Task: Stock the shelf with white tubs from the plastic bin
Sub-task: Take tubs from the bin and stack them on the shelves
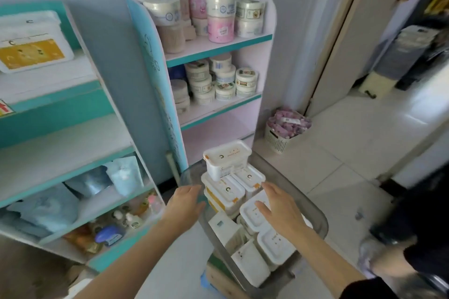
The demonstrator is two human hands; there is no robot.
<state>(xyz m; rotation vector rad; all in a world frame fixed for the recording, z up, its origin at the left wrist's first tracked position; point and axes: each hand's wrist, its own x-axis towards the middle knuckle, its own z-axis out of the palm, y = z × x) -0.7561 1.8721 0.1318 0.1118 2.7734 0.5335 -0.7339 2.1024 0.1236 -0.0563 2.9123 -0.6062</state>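
While white tubs point(245, 192) fill the clear plastic bin point(315, 213) beside the shelf point(73, 160), your left hand point(185, 202) rests open on its rim and your right hand point(281, 213) hovers open, holding nothing.
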